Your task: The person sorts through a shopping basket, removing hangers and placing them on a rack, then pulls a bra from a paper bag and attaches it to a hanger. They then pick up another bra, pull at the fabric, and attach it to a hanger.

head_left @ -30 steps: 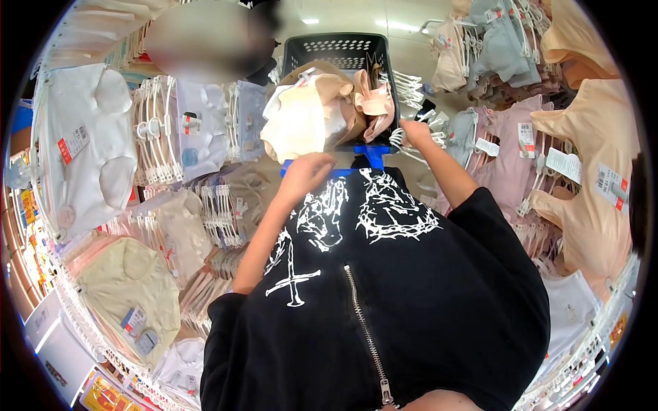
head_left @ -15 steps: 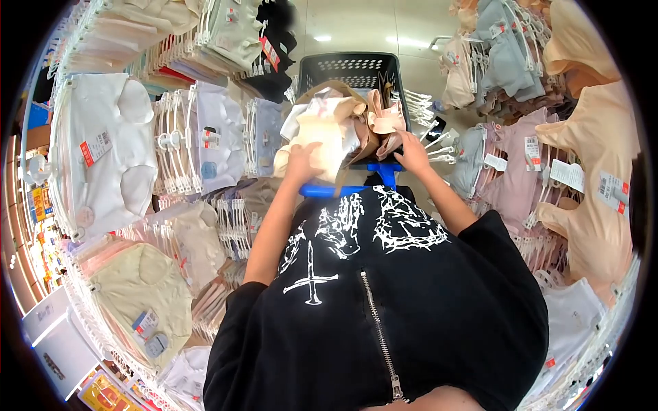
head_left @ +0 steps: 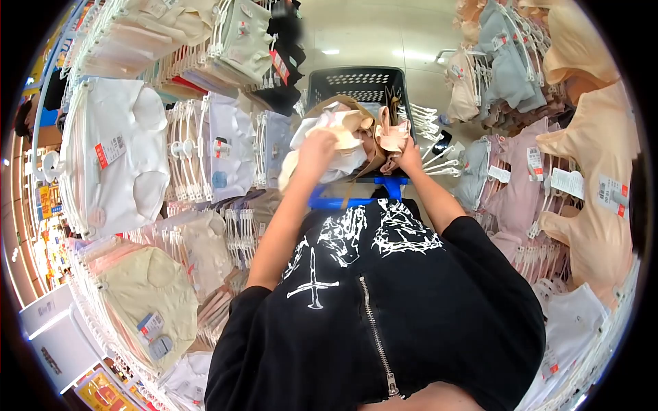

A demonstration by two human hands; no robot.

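Observation:
My left hand (head_left: 318,151) is on a cream garment (head_left: 346,125) in the basket of a dark cart (head_left: 356,77), its fingers closed against the fabric. White garments (head_left: 345,163) lie just beside and under it. My right hand (head_left: 410,157) is at the right side of the basket, against a folded pink garment (head_left: 393,133); its fingers are partly hidden by the fabric. A brown bag (head_left: 373,163) sits around the clothes. The blue cart handle (head_left: 336,203) runs just below my hands.
Racks of hanging garments line both sides, with white ones (head_left: 116,157) at left and beige ones (head_left: 593,171) at right. White hangers (head_left: 439,164) stick out right of the cart. Pale floor tiles (head_left: 370,31) show ahead. Part of a person (head_left: 26,116) shows at far left.
My left hand has moved up and right over the cream garment, which is now more bunched, exposing more white fabric. My right hand has shifted slightly lower beside the pink garment.

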